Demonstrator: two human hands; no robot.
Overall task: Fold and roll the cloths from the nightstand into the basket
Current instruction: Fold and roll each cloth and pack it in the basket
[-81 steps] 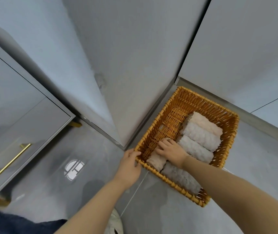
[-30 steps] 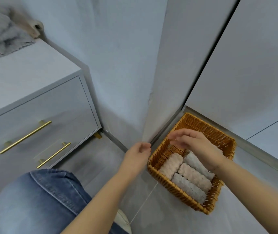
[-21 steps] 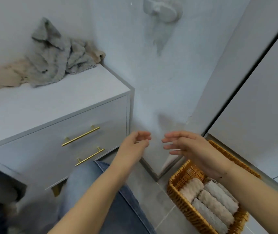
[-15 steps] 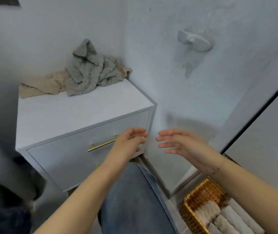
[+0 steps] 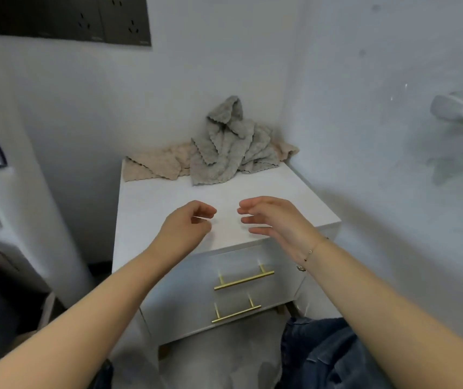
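Note:
A crumpled grey cloth (image 5: 226, 144) lies heaped in the back corner of the white nightstand (image 5: 165, 197). A beige cloth (image 5: 151, 167) lies flat to its left, and a beige corner (image 5: 287, 150) shows behind the grey heap on the right. My left hand (image 5: 185, 226) and my right hand (image 5: 275, 220) hover side by side over the front of the nightstand top, short of the cloths. Both hold nothing, with fingers loosely curled. The basket is out of view.
The nightstand has two drawers with gold bar handles (image 5: 243, 280). White walls close in behind and to the right, where a white fixture (image 5: 460, 110) sticks out. A dark socket panel (image 5: 70, 18) hangs at the upper left. My jeans-clad knee (image 5: 325, 352) is at the lower right.
My view has swung from the basket on the floor up and left to the nightstand. Both hands left the basket and now hover over the nightstand top.

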